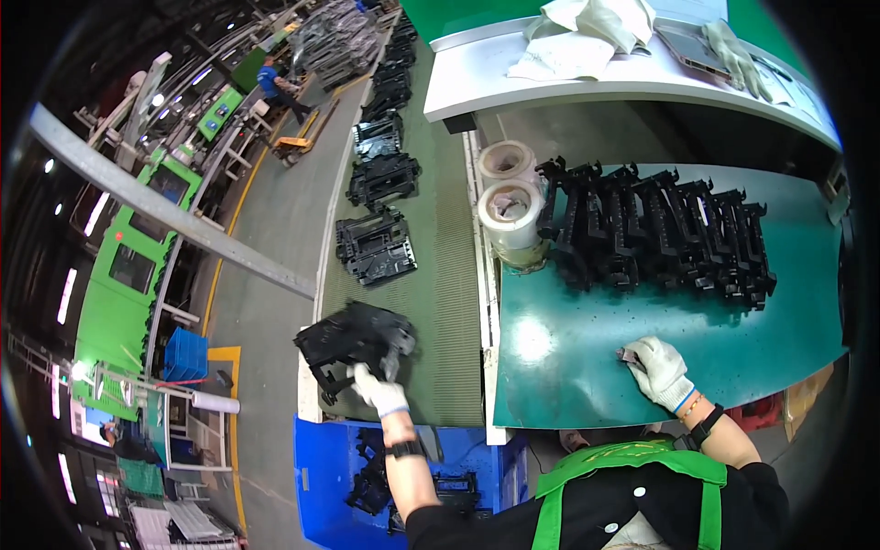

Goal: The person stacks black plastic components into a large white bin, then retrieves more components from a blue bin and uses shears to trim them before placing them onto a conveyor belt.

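Note:
My left hand (379, 390), in a white glove, grips a black plastic frame part (353, 335) by its lower edge, tilted over the near end of the green conveyor belt (446, 275). The part is slightly blurred. My right hand (658, 369), also gloved, rests over the green tabletop (568, 385) with its fingers closed on a small dark object (627, 356); its kind is too small to tell. Farther up the belt lie several similar black parts (377, 246). A row of black parts (655, 229) stands on the table beyond my right hand.
Below the belt's end, a blue bin (316, 486) holds more black parts. Two rolls of clear film (513, 220) stand at the table's left edge. A white shelf (495, 82) carries cloth and gloves at the back. A person (275, 82) is by a pallet truck, far left.

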